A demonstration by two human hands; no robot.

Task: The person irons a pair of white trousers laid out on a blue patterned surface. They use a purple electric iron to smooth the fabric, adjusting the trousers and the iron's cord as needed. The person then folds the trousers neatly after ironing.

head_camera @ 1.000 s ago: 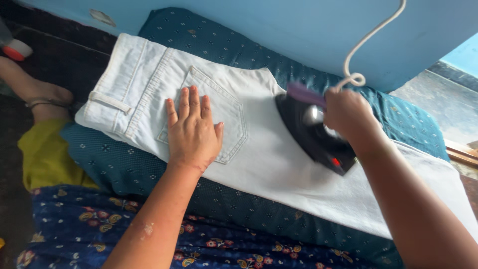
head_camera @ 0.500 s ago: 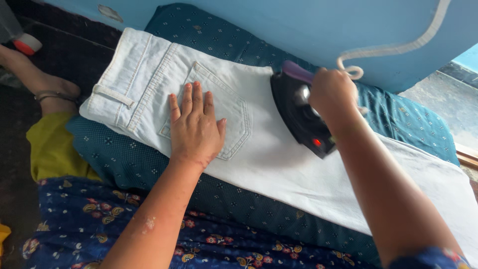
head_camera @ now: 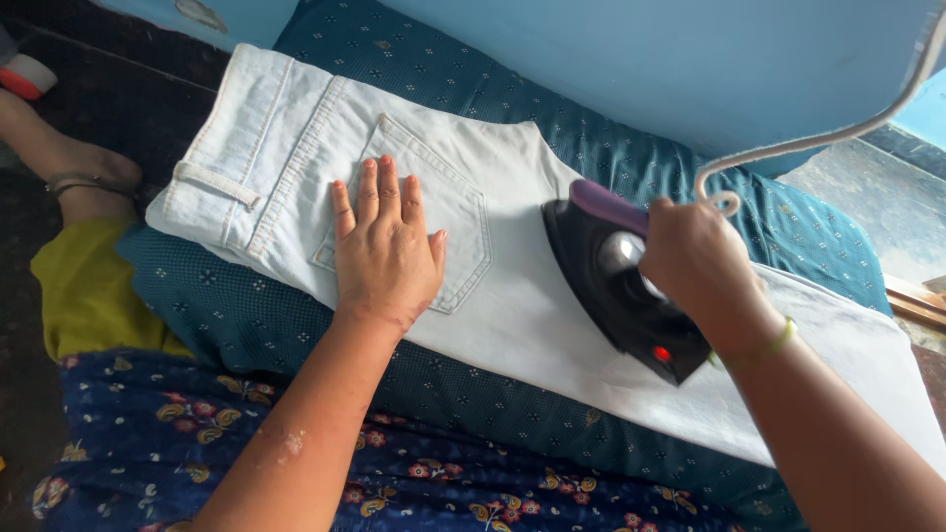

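Pale denim jeans (head_camera: pixel 512 286) lying flat across teal dotted cushion (head_camera: pixel 246 330) — left hand (head_camera: pixel 387 251) pressing back pocket (head_camera: pixel 434 212), fingers together; right hand (head_camera: pixel 695 258) gripping black iron (head_camera: pixel 616 296) just right of pocket — fingers wrapping purple handle (head_camera: pixel 606 204).

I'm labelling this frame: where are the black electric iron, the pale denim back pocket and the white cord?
black electric iron (head_camera: pixel 611 296), head view, on its black body.
pale denim back pocket (head_camera: pixel 453 212), head view, on its bare right part.
white cord (head_camera: pixel 838 133), head view, mid-length.
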